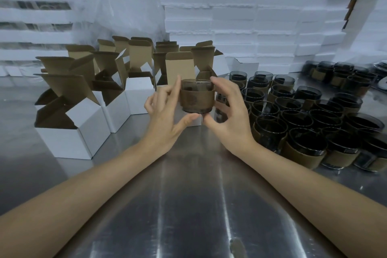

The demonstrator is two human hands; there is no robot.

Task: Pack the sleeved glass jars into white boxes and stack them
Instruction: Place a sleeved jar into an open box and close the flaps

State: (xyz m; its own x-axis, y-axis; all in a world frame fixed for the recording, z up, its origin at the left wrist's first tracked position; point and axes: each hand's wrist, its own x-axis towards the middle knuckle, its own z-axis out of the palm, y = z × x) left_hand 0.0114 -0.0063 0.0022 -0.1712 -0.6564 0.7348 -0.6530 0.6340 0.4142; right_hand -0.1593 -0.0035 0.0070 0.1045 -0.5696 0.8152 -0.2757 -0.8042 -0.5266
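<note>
Steel bench [188,205] runs under your arms, and above its middle you hold one sleeved jar [197,98] upright, just in front of an open white box [180,69]. Left hand [165,119] and right hand [228,115] each prop a thumb under the base, with fingers [218,86] cupping the sides, likely to steady it (mouth up) for lowering. Waiting jars [303,123] crowd the right; packed stacks [251,16] wall the far side.

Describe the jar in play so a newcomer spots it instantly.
Start at the shiny metal table: open white cardboard boxes stand on its left, a crowd of dark sleeved glass jars on its right. Between them, mid-table, is the smoky glass jar with a brown sleeve. It alone is lifted off the surface, upright, held between the left hand and right hand.
</note>
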